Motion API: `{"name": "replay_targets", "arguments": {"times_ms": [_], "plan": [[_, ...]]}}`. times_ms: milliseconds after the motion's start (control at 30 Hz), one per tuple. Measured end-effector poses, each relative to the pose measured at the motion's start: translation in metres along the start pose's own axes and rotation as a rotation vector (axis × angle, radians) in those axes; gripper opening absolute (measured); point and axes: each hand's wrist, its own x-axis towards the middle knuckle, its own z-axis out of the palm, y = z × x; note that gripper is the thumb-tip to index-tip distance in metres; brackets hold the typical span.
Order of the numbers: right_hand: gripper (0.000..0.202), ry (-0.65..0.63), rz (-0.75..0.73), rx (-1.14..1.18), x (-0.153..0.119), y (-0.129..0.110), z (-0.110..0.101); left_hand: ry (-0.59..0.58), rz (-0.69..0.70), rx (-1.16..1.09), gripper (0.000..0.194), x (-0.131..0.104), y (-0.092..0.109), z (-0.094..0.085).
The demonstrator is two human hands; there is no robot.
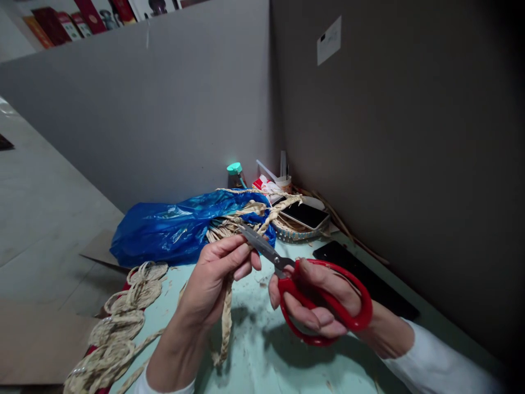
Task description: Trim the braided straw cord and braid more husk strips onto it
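In my right hand (pixel 324 298) is a pair of red-handled scissors (pixel 262 245), with my fingers through the loops. The blades look closed or nearly so, and their tips reach over the fingertips of my left hand (pixel 223 268). That hand pinches a braided straw cord (pixel 226 323), whose end hangs below the palm. More braid (pixel 283 208) runs up beyond the blades to the right. Behind my left hand, loose straw strands (pixel 229 221) spill from the mouth of a blue plastic bag (pixel 164 227). Whether the blades touch the braid, I cannot tell.
Coiled straw braids (pixel 127 312) line the table's left edge. At the back stand a jar with a green lid (pixel 235 171) and a cup of tools (pixel 284 183). A phone (pixel 305 213) rests on a round basket (pixel 293 234). A black flat object (pixel 365 279) lies along the right grey partition (pixel 389 137).
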Motion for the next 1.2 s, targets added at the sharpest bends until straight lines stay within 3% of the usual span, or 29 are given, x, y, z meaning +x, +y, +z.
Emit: {"name": "replay_targets", "arguments": {"times_ms": [133, 200, 333, 433, 567, 700, 867, 1200], "plan": [[0.055, 0.115, -0.036, -0.123, -0.004, -0.011, 0.007, 0.028, 0.005, -0.038, 0.014, -0.002, 0.002, 0.003], [0.053, 0.244, -0.115, -0.301, -0.005, -0.018, 0.009, 0.027, 0.015, -0.031, 0.015, -0.003, 0.004, 0.004], [0.034, 0.586, -0.343, -1.144, -0.009, -0.026, 0.012, 0.062, 0.031, -0.021, 0.014, -0.006, 0.008, 0.005], [0.037, 0.617, -0.489, -1.741, -0.010, -0.026, 0.009, 0.112, 0.066, 0.010, 0.013, -0.007, 0.010, 0.004], [0.048, 0.642, -0.606, -2.132, -0.011, -0.022, 0.003, 0.171, 0.144, 0.118, 0.012, -0.009, 0.010, 0.004], [0.047, 0.691, -0.644, -2.245, -0.011, -0.020, 0.001, 0.181, 0.202, 0.260, 0.012, -0.013, 0.007, 0.004], [0.042, 0.669, -0.701, -2.209, -0.009, -0.015, -0.004, 0.203, 0.240, 0.359, 0.013, -0.016, 0.007, 0.005], [0.030, 0.710, -0.692, -2.215, -0.005, -0.007, -0.008, 0.215, 0.166, 0.360, 0.015, -0.015, 0.004, 0.007]]}}
